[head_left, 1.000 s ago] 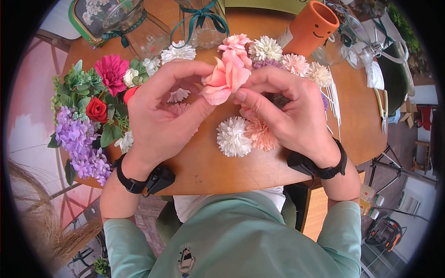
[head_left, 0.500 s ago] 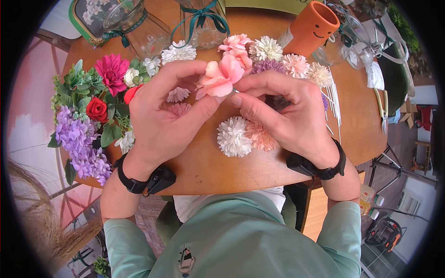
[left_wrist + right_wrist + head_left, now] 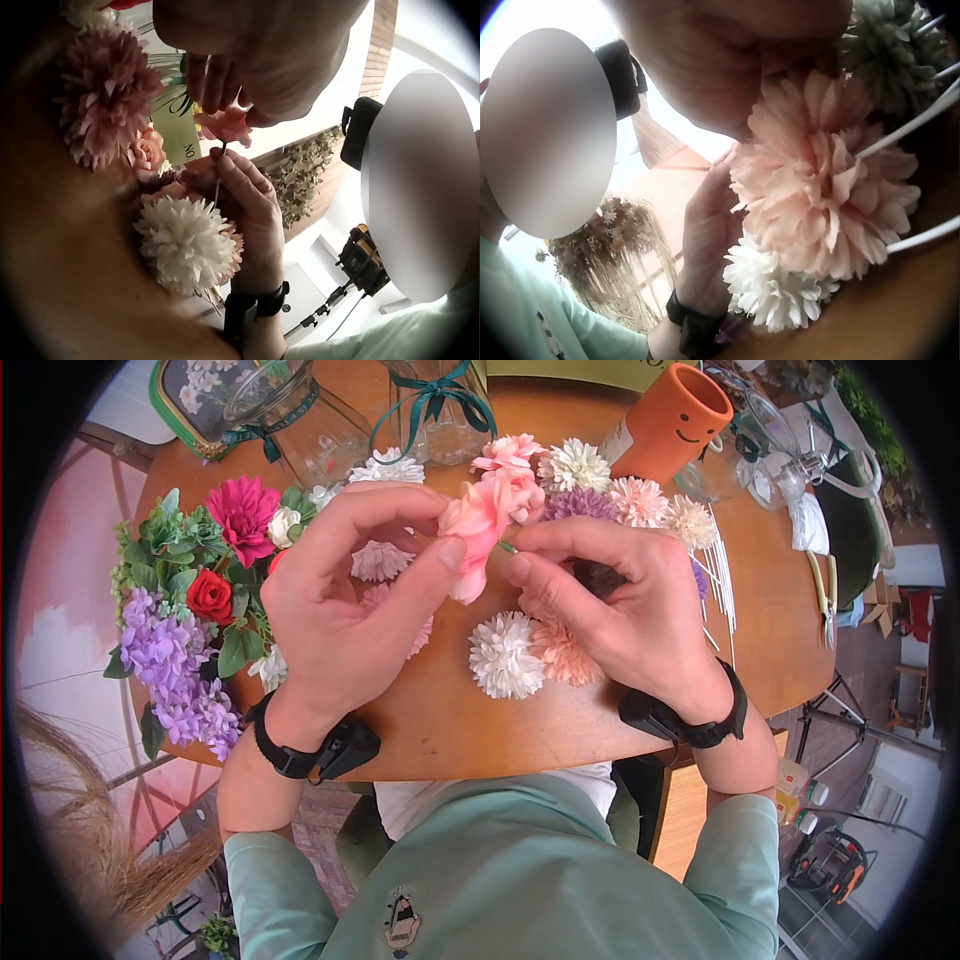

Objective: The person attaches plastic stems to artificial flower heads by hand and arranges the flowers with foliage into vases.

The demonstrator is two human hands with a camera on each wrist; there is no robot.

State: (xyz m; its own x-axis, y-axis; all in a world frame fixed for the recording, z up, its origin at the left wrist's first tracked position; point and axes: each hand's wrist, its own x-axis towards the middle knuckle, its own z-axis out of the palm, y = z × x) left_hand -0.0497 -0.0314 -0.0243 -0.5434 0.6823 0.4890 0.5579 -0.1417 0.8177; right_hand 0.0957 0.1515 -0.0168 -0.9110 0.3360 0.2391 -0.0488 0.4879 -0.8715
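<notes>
A pink artificial flower [image 3: 473, 540] is held up over the table between both hands. My left hand [image 3: 345, 585] pinches its petals between thumb and fingers, from the left. From the right, thumb and index finger of my right hand [image 3: 625, 595] pinch the thin stem [image 3: 220, 176] just under the bloom. A bit of green shows at the stem's top. Below the hands, a white pompom flower [image 3: 506, 655] and a peach pompom flower [image 3: 566, 650] lie on the table [image 3: 440, 730]. In the right wrist view the held flower is hidden behind my hand.
Purple blossoms [image 3: 165, 670], a red rose [image 3: 209, 597] and greenery lie at the left. Glass vases with green ribbons [image 3: 432, 400] stand behind. An orange smiling pot [image 3: 670, 425], white stems [image 3: 722, 580] and pliers [image 3: 828, 600] are at the right.
The pink flower has turned, its bloom tipping so that its side and the green at its base show. My left hand has shifted slightly left and down; the right hand stays nearly in place.
</notes>
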